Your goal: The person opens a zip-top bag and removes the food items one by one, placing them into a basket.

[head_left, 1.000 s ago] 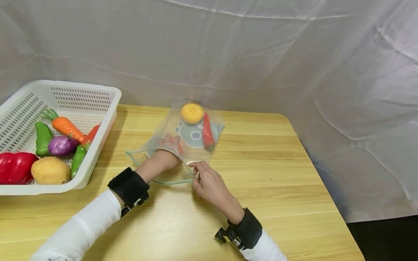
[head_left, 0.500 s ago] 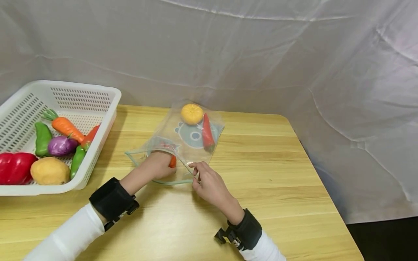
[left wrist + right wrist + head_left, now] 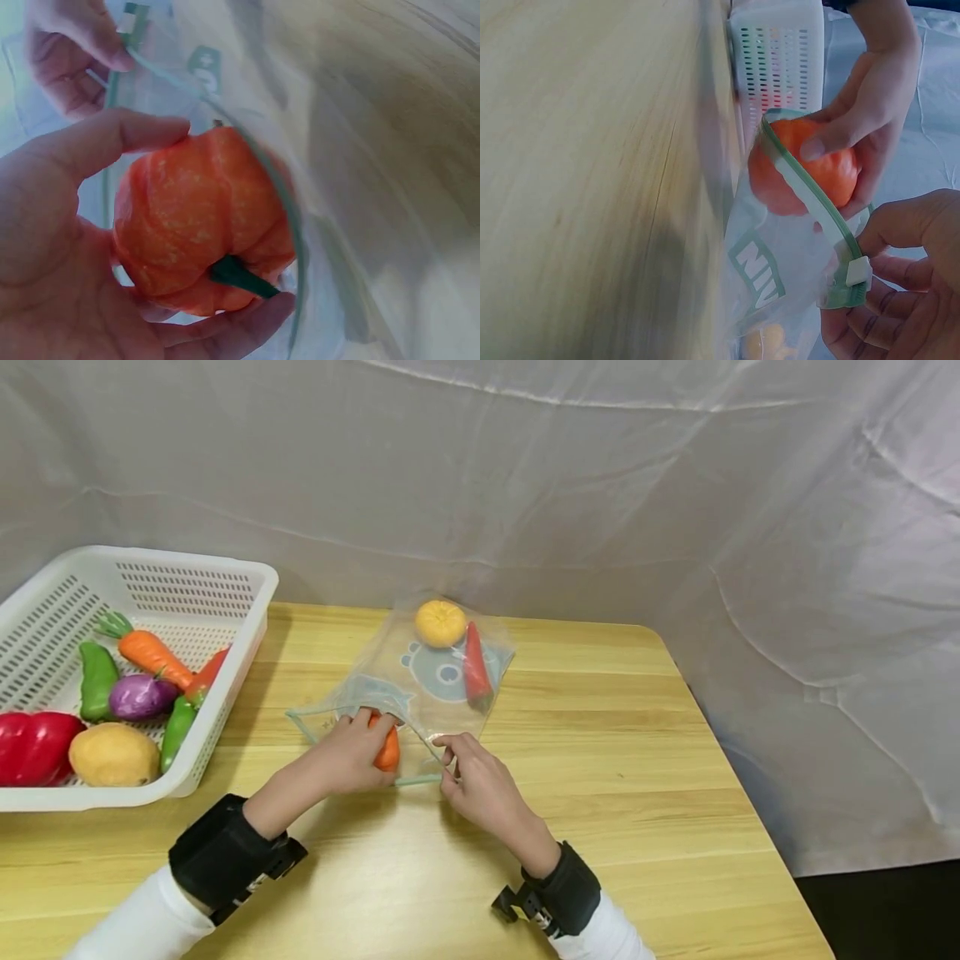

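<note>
My left hand point(image 3: 347, 762) grips an orange toy pumpkin point(image 3: 202, 217) with a dark green stem, its thumb and fingers curled round the sides. The pumpkin sits at the mouth of a clear zip bag point(image 3: 375, 664), partly behind the green-edged rim in both wrist views. With thumb and fingers, my right hand point(image 3: 483, 781) pinches the bag's rim beside a white zip slider point(image 3: 858, 271). Farther inside the bag lie a yellow pumpkin point(image 3: 440, 623) and a red chili pepper point(image 3: 476, 667), over a printed blue cartoon face.
A white slotted basket point(image 3: 258, 602) stands on the left of the wooden table point(image 3: 600, 760). In it are a carrot point(image 3: 153, 654), a purple eggplant point(image 3: 142, 696), a potato-like vegetable point(image 3: 115, 754), a red bell pepper point(image 3: 37, 747) and green peppers point(image 3: 97, 681). Grey cloth point(image 3: 420, 468) hangs behind.
My left hand has drawn back toward the near left, from deep in the bag to its mouth, bringing the orange pumpkin along. My right hand stays at the rim.
</note>
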A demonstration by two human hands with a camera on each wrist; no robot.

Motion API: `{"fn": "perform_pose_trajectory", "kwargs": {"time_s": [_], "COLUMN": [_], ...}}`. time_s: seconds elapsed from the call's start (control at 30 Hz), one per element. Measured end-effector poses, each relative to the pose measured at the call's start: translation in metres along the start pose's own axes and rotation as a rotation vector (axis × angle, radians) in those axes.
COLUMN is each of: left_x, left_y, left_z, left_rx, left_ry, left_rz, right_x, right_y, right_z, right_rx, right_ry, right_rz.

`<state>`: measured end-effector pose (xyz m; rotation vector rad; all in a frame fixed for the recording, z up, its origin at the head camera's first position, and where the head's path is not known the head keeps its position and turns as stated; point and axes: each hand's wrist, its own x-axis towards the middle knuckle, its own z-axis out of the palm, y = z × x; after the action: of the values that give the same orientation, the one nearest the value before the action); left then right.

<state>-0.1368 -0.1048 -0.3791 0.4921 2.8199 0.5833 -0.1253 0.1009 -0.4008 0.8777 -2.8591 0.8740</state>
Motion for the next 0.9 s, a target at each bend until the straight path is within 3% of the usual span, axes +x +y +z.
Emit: {"fn": "perform_pose_trajectory", "kwargs": {"time_s": [0.57, 0.9], "left_x": [-0.030, -0.046], "left_y": [-0.005, -0.015], "left_z": [-0.021, -0.038], "left_rx": [-0.110, -0.119], "left_ry": [-0.016, 0.033], "left_rz": [0.102, 0.114], "right_x": [0.000, -0.001], "right_y": [0.000, 0.001], "right_z": [-0.001, 0.000], "right_rx": [0.012, 0.009], "right_ry": [-0.013, -0.005], "right_rz": [0.010, 0.006]}}
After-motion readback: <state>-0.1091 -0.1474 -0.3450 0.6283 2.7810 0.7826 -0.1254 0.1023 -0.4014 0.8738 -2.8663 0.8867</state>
